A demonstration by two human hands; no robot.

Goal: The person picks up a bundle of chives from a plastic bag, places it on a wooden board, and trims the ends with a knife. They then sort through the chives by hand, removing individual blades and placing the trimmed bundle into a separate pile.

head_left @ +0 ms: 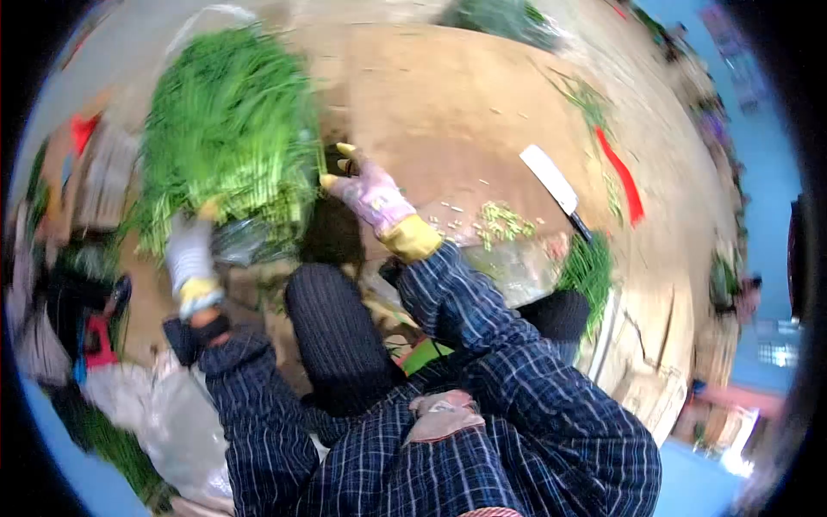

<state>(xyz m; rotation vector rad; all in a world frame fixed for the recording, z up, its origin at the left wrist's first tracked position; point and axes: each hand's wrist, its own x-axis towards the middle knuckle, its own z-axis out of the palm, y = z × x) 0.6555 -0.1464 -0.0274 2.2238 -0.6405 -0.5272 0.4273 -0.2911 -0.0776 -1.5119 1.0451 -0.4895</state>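
A large heap of long, thin green stalks that look like garlic chives (228,112) lies at the left, with its pale cut ends toward me. My left hand (189,250), in a pale glove with yellow fingertips, is at the near left edge of those ends; motion blur hides how its fingers are set. Right of the heap, my right hand (370,194) hovers with fingers apart and nothing in it, in a pinkish glove with a yellow cuff. A cleaver with a white blade (549,177) and black handle rests on the wooden board (431,95) to the right.
Chopped stalk ends (504,224) are scattered on the board's near side. A red strip (620,177) and loose green stalks (588,267) lie at the right. Clear plastic (525,267) sits by my knees. Another bagged green bundle (500,19) is at the back.
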